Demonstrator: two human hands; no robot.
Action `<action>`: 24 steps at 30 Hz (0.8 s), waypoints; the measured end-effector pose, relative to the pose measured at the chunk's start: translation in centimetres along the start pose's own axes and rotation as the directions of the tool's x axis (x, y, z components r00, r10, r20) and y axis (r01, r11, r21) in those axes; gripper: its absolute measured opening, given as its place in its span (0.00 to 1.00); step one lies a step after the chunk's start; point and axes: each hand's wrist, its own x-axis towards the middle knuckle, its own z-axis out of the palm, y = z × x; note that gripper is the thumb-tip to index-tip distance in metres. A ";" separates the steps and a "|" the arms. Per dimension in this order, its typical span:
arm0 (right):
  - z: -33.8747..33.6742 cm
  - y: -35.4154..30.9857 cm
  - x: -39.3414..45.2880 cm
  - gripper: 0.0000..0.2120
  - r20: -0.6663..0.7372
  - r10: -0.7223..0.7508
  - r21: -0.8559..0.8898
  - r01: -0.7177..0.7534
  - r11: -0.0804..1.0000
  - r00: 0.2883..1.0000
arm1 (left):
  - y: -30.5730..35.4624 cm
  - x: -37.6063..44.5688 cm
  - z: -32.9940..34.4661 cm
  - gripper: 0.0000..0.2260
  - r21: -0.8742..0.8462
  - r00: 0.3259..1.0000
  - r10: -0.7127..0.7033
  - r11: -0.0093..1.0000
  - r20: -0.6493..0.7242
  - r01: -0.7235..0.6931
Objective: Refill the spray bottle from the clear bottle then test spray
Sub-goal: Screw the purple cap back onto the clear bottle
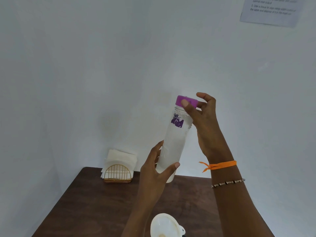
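Up: clear bottle, purple logo unreadable, hands gripping.

From my feed the light is soft, even and cool, giving the white wall a bluish-grey cast and only a faint shadow behind the clear bottle. The wide lens bends the table edges outward. The notice print at top right is blurred, unreadable.
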 end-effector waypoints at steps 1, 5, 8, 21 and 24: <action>0.0 -0.3 0.1 0.29 -0.011 -0.003 -0.026 0.003 1.000 1.000 | 0.1 0.0 0.1 0.23 0.001 1.000 0.002 1.000 0.002 -0.002; -0.3 -0.5 0.2 0.08 -0.041 0.053 0.087 -0.049 0.995 0.998 | 0.5 -0.1 0.3 0.24 -0.012 1.000 0.000 1.000 -0.006 0.000; -0.4 -0.5 0.1 0.07 -0.048 0.049 0.123 -0.042 0.992 0.998 | 0.7 -0.1 0.5 0.23 -0.020 1.000 0.002 1.000 -0.008 -0.003; -0.4 -0.8 0.4 0.15 0.006 0.082 0.171 -0.082 0.982 0.997 | 0.7 0.0 0.4 0.22 -0.028 1.000 0.007 1.000 -0.011 -0.007; -0.2 -1.1 0.4 0.31 0.010 0.049 0.092 -0.049 0.995 0.999 | 0.9 -0.1 0.4 0.22 -0.028 1.000 0.004 1.000 -0.009 -0.004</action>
